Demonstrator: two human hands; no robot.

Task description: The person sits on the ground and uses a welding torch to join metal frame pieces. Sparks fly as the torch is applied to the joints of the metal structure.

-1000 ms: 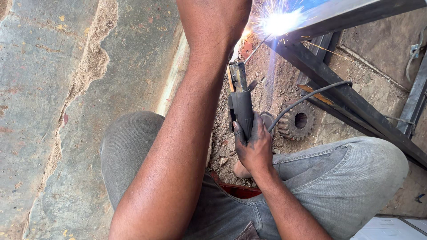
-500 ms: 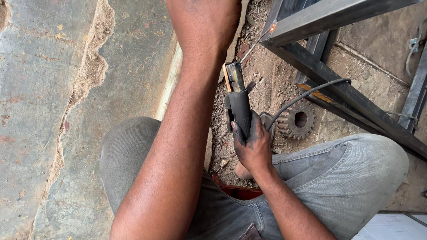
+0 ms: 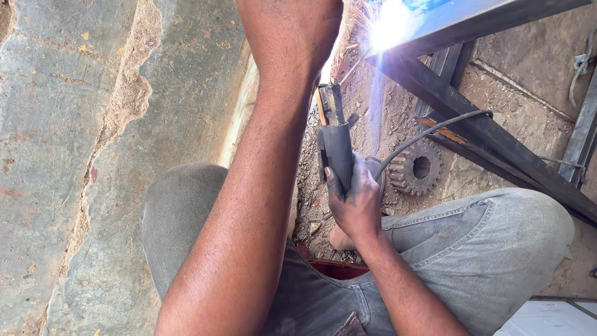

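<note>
Dirt ground, a stone slab off to the side of the grip; the right hand (image 3: 356,202) is clenched round the holder (image 3: 339,155), its rod (image 3: 351,68) running up and away to the arc (image 3: 392,25) flaring on the steel frame (image 3: 472,127); the left hand (image 3: 292,31) is raised close by the glare, grip impossible to tell; a gear (image 3: 418,168) lies just beyond the knuckles; bare skin this near the sparks risks burns, I'd say.

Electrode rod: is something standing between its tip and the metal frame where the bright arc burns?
Nothing visible does. The rod runs from the electrode holder in the right hand straight to the arc on the metal frame. Glare hides the contact itself.
</note>
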